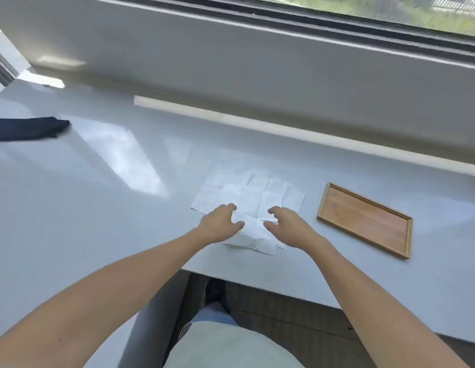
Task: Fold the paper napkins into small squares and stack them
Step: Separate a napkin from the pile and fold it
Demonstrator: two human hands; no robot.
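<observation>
Reaching in with both hands over the near edge of the paper napkins (247,200), which lie spread flat and overlapping on the white surface (98,197), just in front of the person and left of the wooden tray (363,221).

Left hand (220,224): fingers curled down onto the near-left part of the sheets, thumb toward the middle. Looks like it's touching paper, but can't tell if it's pinching an edge or just resting.
Right hand (286,224): fingers loosely bent and spread, low over the near-right part. No clear grip visible; contact can't be confirmed.
Hands are apart, with a crumpled, raised bit of napkin between them near the surface edge.

Tray is well apart from the napkins, nothing in it. Dark cloth (29,128) sits far left, out of the way.

My read: no folded squares visible yet, so the task is at or near its start.

Risks from here:
- Sheets overlap, so grabbing one edge likely drags neighbours along and gives a multi-layer fold.
- Thin paper on a glossy surface will slide instead of creasing if one hand doesn't pin it.
- The near portion is already wrinkled; folding over that gives crooked squares and a leaning stack.
- The near napkin sits close to the surface edge, so a pull toward the body could send it off onto the floor.
- Tearing is likely if both hands pull opposite ways.
</observation>
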